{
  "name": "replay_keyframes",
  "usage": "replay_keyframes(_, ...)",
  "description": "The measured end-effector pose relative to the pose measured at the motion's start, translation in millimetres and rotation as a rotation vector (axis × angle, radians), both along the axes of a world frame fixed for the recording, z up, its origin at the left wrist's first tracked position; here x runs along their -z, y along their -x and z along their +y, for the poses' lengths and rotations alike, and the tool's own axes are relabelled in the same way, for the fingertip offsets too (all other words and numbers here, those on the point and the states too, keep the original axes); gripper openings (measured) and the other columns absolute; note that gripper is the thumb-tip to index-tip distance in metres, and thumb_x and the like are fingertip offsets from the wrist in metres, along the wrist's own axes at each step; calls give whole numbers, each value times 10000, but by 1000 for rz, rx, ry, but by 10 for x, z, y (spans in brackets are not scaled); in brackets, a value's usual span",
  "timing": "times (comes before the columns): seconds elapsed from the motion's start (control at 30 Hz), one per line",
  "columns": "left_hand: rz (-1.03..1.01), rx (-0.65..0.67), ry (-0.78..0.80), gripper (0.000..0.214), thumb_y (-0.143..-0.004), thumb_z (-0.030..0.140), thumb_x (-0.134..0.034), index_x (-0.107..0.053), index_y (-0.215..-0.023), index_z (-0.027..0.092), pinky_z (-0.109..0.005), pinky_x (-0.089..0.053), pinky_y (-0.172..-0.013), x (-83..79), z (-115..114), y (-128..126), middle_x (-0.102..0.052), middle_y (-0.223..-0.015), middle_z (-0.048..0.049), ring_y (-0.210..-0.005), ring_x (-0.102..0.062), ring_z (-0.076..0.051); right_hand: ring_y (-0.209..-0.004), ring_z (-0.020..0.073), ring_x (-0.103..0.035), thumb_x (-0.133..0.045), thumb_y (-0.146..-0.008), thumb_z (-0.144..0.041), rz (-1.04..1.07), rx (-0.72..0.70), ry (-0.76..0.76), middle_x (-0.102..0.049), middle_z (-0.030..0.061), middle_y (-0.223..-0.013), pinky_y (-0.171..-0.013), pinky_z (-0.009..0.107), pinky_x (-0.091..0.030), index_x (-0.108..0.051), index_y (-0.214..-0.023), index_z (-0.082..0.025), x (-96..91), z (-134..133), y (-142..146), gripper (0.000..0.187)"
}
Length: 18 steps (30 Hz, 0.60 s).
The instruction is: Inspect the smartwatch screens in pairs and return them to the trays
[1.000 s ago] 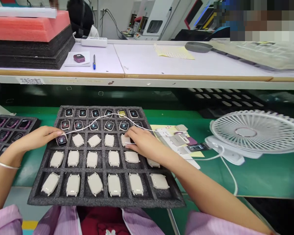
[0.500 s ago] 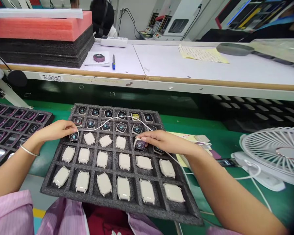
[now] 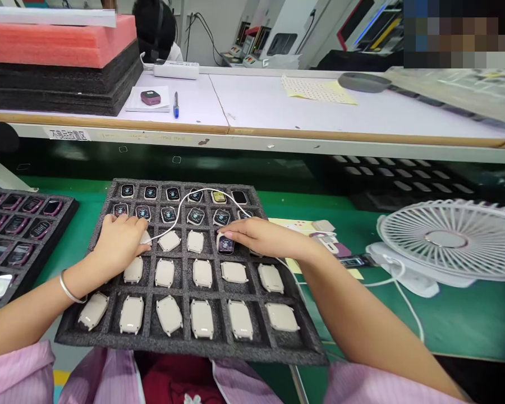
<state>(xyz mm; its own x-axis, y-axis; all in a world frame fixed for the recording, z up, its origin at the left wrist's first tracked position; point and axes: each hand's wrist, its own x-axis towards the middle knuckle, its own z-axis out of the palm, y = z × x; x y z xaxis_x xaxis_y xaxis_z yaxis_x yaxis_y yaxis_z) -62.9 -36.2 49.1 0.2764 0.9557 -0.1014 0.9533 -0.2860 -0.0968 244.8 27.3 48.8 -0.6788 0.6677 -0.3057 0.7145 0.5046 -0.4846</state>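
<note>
A black foam tray [image 3: 193,350] of square cells lies before me, holding many smartwatch bodies. The upper rows face up with screens lit, while pale backs such as this watch [image 3: 202,320] show in the lower rows. My left hand [image 3: 124,238] pinches the end of a thin white cable [image 3: 179,210] over a face-down watch in the third row; its fingers partly cover that watch. My right hand [image 3: 261,237] grips the edge of a lit smartwatch [image 3: 226,244] in the same row. The cable arcs across the tray and passes behind my right wrist.
Another tray of purple-rimmed watches [image 3: 17,224] sits at left. A white fan [image 3: 441,241] stands at right, near yellow paper and a small dark device [image 3: 356,261]. Beyond is a raised white shelf [image 3: 252,106] with stacked foam [image 3: 59,62] and a pen [image 3: 176,105].
My left hand has moved right with the cable end, from the first cell of the third row to the second. My right hand stays at its watch. The top-right watch's screen has gone dark.
</note>
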Motion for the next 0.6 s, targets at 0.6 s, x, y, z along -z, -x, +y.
replay_keyframes(0.6, -445, 168, 452, 482, -932, 587, -398, -718, -983, 231, -331, -420, -929, -24, 497, 530, -753, -991, -32, -935, -666, -232, -929, 244, -686, -593, -897, -118, 9, 100, -330, -717, 95, -995, -808, 331, -510, -684, -978, -167, 118, -366, 629, 131)
